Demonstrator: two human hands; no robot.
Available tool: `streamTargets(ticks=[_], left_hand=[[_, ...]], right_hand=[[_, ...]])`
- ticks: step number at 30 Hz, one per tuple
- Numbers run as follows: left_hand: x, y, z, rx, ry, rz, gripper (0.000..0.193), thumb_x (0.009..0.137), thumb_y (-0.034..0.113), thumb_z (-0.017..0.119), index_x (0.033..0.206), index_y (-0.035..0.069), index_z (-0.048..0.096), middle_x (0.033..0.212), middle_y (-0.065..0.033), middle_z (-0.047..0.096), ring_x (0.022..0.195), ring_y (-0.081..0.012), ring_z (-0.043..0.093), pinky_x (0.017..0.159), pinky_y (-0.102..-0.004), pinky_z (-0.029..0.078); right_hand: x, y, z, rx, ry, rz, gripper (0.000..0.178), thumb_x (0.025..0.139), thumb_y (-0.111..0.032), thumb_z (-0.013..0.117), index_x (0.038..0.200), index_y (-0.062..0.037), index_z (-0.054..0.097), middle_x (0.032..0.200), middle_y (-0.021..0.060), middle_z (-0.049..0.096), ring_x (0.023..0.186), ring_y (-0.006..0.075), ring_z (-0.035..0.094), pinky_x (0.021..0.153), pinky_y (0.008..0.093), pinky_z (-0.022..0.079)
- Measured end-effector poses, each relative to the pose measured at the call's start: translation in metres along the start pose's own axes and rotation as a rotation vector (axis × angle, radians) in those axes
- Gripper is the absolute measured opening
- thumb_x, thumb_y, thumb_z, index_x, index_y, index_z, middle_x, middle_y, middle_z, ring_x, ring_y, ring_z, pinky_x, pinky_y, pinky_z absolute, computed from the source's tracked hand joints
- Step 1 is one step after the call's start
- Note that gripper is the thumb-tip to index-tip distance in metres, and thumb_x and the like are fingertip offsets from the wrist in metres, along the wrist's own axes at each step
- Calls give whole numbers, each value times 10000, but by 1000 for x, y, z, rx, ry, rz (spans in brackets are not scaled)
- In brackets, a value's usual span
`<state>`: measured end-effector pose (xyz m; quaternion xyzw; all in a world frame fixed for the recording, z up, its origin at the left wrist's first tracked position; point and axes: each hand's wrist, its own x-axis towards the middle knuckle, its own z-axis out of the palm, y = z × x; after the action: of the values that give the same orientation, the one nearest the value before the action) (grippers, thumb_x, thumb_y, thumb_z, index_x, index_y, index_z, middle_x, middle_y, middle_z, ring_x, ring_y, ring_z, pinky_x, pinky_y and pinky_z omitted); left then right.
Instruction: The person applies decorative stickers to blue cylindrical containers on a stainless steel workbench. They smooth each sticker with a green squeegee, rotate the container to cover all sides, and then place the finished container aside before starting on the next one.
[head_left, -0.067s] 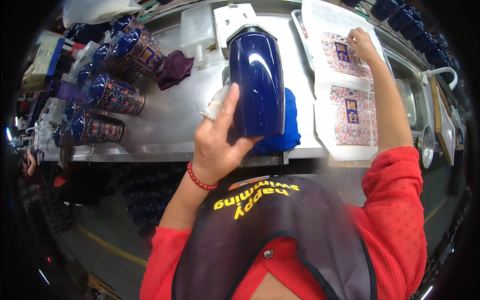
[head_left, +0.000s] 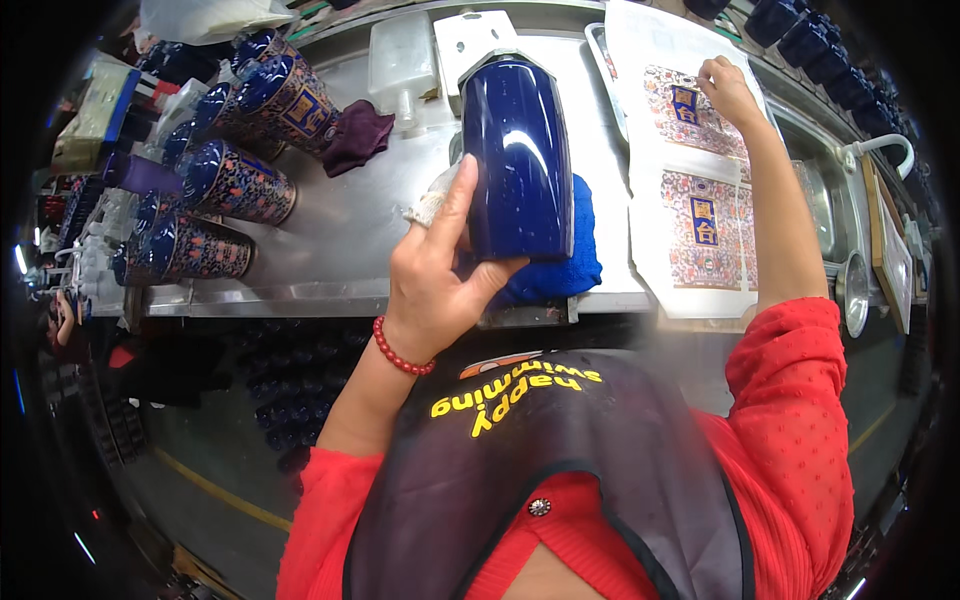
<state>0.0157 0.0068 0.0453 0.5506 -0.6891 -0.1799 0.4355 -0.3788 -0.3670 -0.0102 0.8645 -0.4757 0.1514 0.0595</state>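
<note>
My left hand (head_left: pixel 435 275) is closed around the near left side of a glossy dark blue bottle (head_left: pixel 517 160), its thumb low and one finger along the side. A whitish wrap covers part of another finger. The bottle is tilted above the worktop; its underside is hidden. To the right, my right hand (head_left: pixel 730 92) pinches at the upper edge of a printed decal sheet (head_left: pixel 700 158), though the fingertips' exact hold is hard to see. Two flowery red-and-blue prints with blue panels lie on the white sheet. Beneath the bottle rests a bright blue cloth (head_left: pixel 575 265).
Several patterned bottles (head_left: pixel 245 185) stand at the left, beside a dark purple cloth (head_left: pixel 358 138). A clear plastic container (head_left: pixel 403 55) and a white holed block (head_left: pixel 470 40) are at the back. A metal sink (head_left: pixel 815 195) with a white tap (head_left: pixel 885 148) lies right.
My left hand and the blue bottle's near end have risen slightly in the picture. My right hand stays at the same spot on the sheet.
</note>
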Motion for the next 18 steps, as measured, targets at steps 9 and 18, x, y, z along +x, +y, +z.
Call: streamTargets(ticks=[9,18], left_hand=[[4,3,4,-232,60,-65,852,829,184,834,1518,-67,401,839,-114,735,596,-122,632,579,-279,498],[-12,-12,20,181,93,176,829,798,186,840,1492,-48,452,1133,-215,688,768,-264,669,718,-353,553]], right_hand=[[-6,-47,-75,-84,15,-45,149,946,-177,634,981,-32,643,1075,144,611,1083,377,587,911,482,499],[-17,-125,-149,-48,141,-212,114,938,-131,634,951,-21,606,1050,120,581,1068,339,578,889,445,521]])
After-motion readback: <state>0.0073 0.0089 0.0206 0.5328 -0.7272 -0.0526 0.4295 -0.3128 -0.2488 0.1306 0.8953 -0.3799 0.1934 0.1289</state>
